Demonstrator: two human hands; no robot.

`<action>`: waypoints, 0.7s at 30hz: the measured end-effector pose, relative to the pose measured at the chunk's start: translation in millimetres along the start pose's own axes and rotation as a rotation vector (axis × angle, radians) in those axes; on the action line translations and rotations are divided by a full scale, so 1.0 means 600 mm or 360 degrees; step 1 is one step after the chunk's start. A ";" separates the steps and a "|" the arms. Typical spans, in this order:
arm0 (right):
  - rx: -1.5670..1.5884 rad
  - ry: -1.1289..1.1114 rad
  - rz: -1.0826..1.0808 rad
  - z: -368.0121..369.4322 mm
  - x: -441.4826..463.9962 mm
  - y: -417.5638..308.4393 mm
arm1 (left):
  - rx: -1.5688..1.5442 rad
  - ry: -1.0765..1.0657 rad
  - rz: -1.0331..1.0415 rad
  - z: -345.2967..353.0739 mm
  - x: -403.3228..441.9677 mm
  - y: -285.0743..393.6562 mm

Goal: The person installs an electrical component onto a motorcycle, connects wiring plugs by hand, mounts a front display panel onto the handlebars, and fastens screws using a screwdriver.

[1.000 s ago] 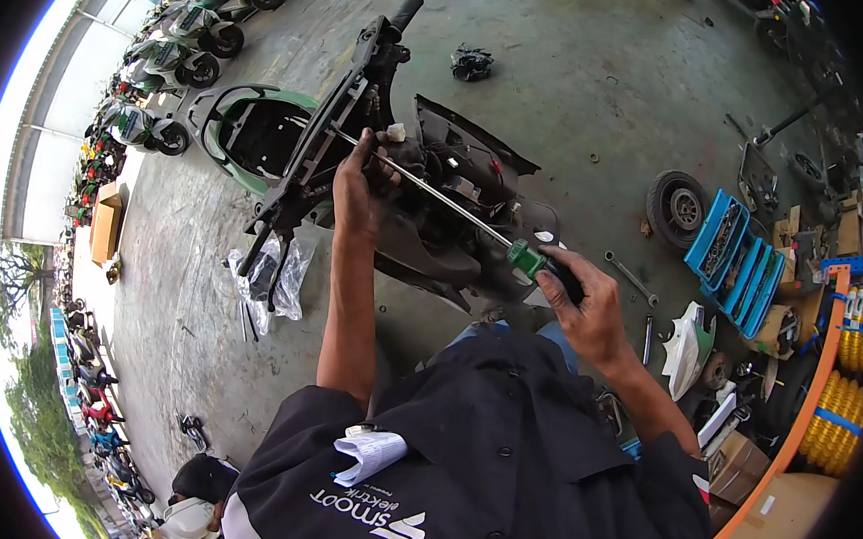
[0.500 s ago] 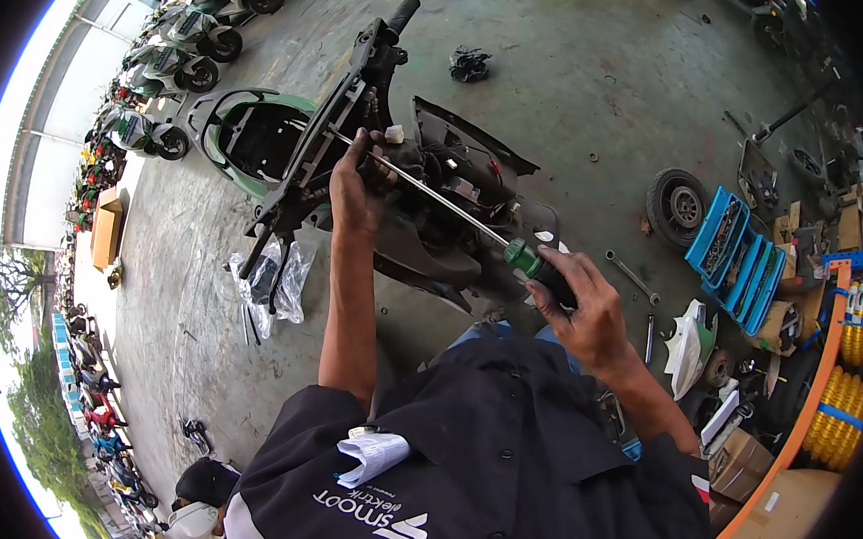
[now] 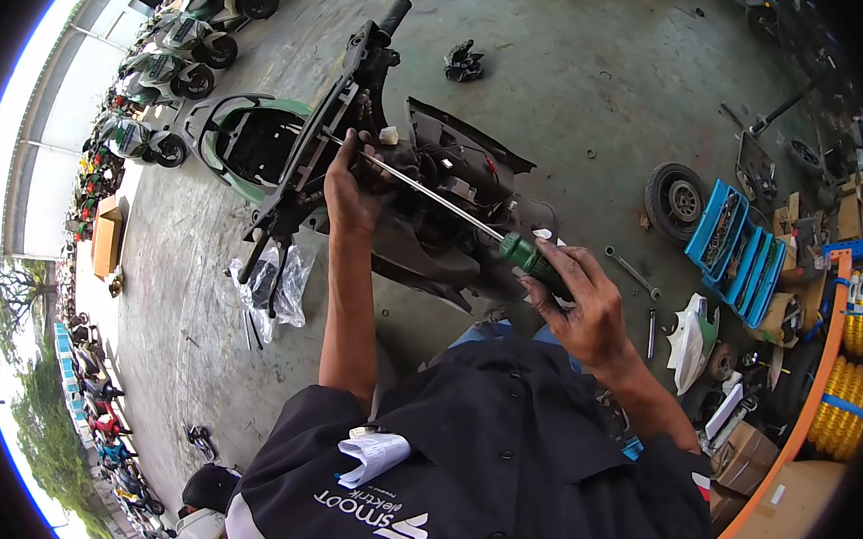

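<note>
A long screwdriver (image 3: 435,198) with a green handle lies slantwise across the middle of the view. My right hand (image 3: 587,312) is closed around its handle. Near the far end of the shaft, my left hand (image 3: 351,194) is closed, its thumb over the metal and its fingers curled partly out of sight. The shaft's tip end reaches the dark front frame (image 3: 325,129) of a partly stripped scooter, under the handlebar grip (image 3: 396,16). What the tip touches is too small to tell. Wires and a white connector (image 3: 388,135) sit just right of my left hand.
On the floor to the right are a wheel (image 3: 684,201), a blue toolbox (image 3: 733,254) and a wrench (image 3: 634,274). A clear plastic bag (image 3: 294,286) lies left of the scooter. Parked scooters (image 3: 132,139) line the left side. Another person (image 3: 209,491) is at lower left.
The screwdriver handle and my right hand have shifted very slightly up and left. Both hands keep their hold, and the view has moved a little.
</note>
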State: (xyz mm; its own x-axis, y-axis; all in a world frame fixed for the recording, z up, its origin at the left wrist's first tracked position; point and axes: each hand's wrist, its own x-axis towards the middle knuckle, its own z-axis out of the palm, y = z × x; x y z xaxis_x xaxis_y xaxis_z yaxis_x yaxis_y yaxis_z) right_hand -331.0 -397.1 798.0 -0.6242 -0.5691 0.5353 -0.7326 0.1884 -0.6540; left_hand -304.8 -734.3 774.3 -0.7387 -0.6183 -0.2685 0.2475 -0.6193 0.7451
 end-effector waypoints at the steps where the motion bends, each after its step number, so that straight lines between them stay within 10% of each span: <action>1: 0.0014 0.0002 0.0008 0.001 0.000 -0.001 | -0.0008 -0.0039 -0.0013 -0.006 0.003 0.001; 7: -0.0100 0.0042 -0.0198 -0.003 0.012 -0.008 | -0.0029 0.0035 0.0024 0.010 -0.002 -0.001; 10: 0.1195 -0.0219 0.1466 -0.025 0.031 -0.020 | -0.0053 0.0002 -0.0018 0.011 -0.008 -0.003; 19: 0.1151 -0.0100 0.1188 -0.029 -0.026 0.014 | -0.0335 0.0240 -0.0095 -0.011 -0.043 -0.042; 21: 0.1173 -0.0014 0.1228 -0.039 -0.048 0.036 | -0.0845 -0.0158 -0.0224 -0.060 -0.040 -0.070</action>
State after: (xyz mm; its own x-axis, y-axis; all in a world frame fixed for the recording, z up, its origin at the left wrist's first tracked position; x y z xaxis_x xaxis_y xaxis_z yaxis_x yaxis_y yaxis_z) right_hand -335.2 -358.2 781.2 -0.8452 -0.5088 -0.1638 0.2068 -0.0287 -0.9780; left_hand -275.1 -710.9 727.3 -0.8365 -0.4795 -0.2653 0.4053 -0.8672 0.2894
